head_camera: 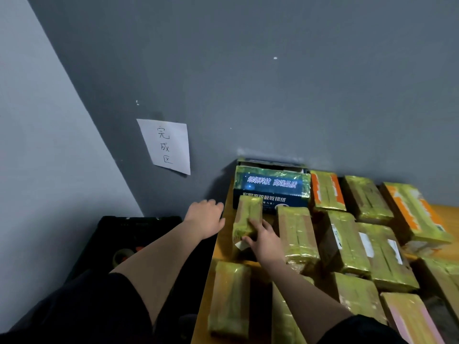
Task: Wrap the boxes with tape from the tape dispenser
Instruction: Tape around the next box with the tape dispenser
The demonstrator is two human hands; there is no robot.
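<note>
Both hands reach forward from dark short sleeves: the left hand [205,218] hangs with its fingers loosely spread and nothing in them, just off the left edge of the desk [221,240], while the right hand [263,240] lies on the near end of a small tape-wrapped box [247,220], fingers on its top and thumb at its near edge by a white label; whether it truly grips the box I cannot tell. Far left, a pale wall meets a dark grey wall, and on the grey one hangs a white paper sign [167,146] with three handwritten characters. Below it, on the floor beside the desk, stands a black crate [139,227] with a roll of tape [123,255] dimly visible inside; the dispenser itself cannot be made out. On the orange-brown desk, the small box leans against a blue printed carton [272,188] that stands at the wall, also banded in yellowish tape. Nearer the camera lies another wrapped box [229,297]. Rightward the desk is crowded with more boxes [347,242] wound in glossy yellow-green tape, lying close together, among them an orange-and-white one [325,191] and a larger orange-printed one [413,213] at the far right.
</note>
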